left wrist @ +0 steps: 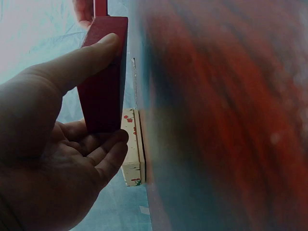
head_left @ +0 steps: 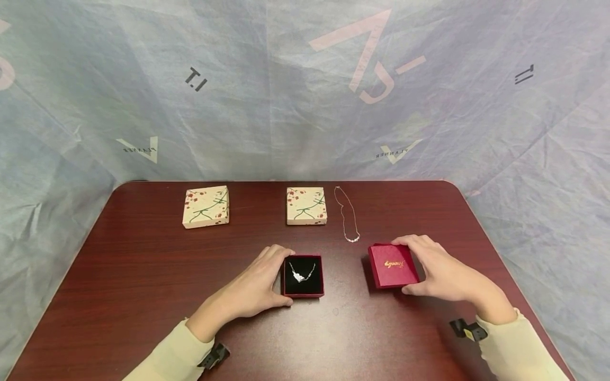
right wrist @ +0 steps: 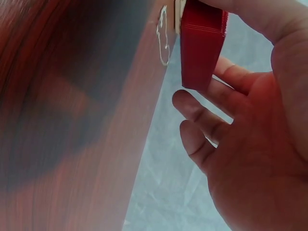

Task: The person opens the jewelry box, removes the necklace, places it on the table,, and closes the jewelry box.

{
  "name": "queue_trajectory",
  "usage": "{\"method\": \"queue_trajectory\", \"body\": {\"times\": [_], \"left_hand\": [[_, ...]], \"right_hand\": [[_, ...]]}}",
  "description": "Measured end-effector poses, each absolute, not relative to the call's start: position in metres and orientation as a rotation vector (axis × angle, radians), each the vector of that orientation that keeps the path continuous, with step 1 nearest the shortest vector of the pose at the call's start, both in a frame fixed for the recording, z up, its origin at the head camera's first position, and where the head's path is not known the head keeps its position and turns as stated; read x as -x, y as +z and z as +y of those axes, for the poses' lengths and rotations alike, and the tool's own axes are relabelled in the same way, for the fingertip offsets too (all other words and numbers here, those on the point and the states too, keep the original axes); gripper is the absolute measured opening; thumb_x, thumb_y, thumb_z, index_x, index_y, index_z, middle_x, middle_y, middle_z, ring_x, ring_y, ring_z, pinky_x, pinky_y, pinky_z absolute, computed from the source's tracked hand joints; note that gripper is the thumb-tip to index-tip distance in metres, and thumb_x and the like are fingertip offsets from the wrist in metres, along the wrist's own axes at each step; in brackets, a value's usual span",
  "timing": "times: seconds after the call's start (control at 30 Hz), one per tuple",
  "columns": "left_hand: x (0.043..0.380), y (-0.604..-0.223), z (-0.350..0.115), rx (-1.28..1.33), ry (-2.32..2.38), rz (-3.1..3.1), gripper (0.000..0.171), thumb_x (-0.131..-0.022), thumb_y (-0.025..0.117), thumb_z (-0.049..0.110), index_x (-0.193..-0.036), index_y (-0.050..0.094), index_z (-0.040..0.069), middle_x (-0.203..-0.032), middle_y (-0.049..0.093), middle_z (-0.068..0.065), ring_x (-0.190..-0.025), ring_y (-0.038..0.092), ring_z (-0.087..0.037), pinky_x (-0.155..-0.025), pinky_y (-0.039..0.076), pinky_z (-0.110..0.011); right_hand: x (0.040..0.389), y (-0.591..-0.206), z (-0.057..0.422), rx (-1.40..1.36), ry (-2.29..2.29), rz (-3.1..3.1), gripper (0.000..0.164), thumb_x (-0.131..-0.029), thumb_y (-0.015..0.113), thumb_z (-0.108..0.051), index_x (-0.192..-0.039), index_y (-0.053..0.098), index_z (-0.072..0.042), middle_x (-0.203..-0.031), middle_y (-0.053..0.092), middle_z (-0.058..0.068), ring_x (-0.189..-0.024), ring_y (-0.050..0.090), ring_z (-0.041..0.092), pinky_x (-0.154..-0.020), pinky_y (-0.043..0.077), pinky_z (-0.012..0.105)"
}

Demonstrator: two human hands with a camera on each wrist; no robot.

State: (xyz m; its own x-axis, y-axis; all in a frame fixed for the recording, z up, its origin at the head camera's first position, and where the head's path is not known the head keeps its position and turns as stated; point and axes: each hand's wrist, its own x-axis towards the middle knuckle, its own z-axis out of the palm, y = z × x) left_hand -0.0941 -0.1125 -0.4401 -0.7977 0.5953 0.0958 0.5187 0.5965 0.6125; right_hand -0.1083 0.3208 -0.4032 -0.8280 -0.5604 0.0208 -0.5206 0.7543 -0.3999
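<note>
Between thumb and fingers, my left hand [head_left: 254, 283] grips the red jewelry box base [left wrist: 103, 79] by two opposite sides. Its black lining [head_left: 305, 288] faces up and bears a silver necklace [head_left: 299, 277] with a pale pendant. To the right, my right hand [head_left: 445, 272] pinches the red box lid [head_left: 393, 266], which has gold lettering on top and is slightly tilted. The lid's red side wall [right wrist: 201, 55] shows in the right wrist view. The lid is apart from the base. Behind them a second necklace [head_left: 352, 239] lies stretched out on the table.
Two cream boxes with a floral print stand toward the back of the dark red table [head_left: 143, 264]: a left box [head_left: 206, 206] and a middle box [head_left: 306, 205]. A grey printed cloth [head_left: 267, 106] hangs behind the table.
</note>
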Motion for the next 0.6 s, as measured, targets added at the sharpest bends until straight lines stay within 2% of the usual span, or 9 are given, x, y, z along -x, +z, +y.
{"method": "queue_trajectory", "body": {"times": [0.33,0.6], "left_hand": [[0.094,-0.443,-0.113,-0.951,0.954,2.713,0.092,-0.071,0.101,0.024,-0.145,0.051,0.001,-0.137,0.054,-0.005,-0.128,0.049,-0.02,-0.113,0.043,-0.042],[0.094,-0.445,-0.112,-0.945,0.96,2.7,0.093,-0.069,0.102,0.024,-0.143,0.051,-0.002,-0.134,0.054,-0.007,-0.127,0.05,-0.022,-0.112,0.044,-0.043]], "right_hand": [[0.107,-0.407,0.343,0.808,-0.592,2.827,0.095,-0.064,0.102,-0.023,-0.145,0.052,-0.015,-0.133,0.058,-0.009,-0.12,0.049,0.017,-0.096,0.039,0.047],[0.104,-0.41,0.356,0.798,-0.601,2.812,0.094,-0.065,0.103,-0.026,-0.144,0.052,-0.013,-0.133,0.059,-0.003,-0.118,0.05,0.022,-0.092,0.04,0.049]]}}
